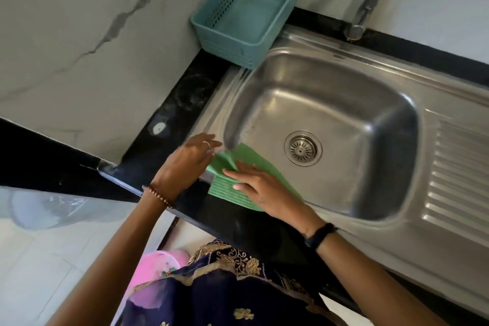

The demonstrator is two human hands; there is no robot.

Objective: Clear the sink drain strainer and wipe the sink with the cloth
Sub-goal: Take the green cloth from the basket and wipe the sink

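My right hand (260,188) presses flat, fingers straight, on the one green cloth (230,188); my left hand (185,160) pinches its fold at the sink (330,82) rim. One strainer (303,150), one basket (246,12).

Green ribbed cloth (230,188), teal perforated basket (246,12), steel-grey sink (330,103), black countertop (169,119), grey-veined white wall (79,34)
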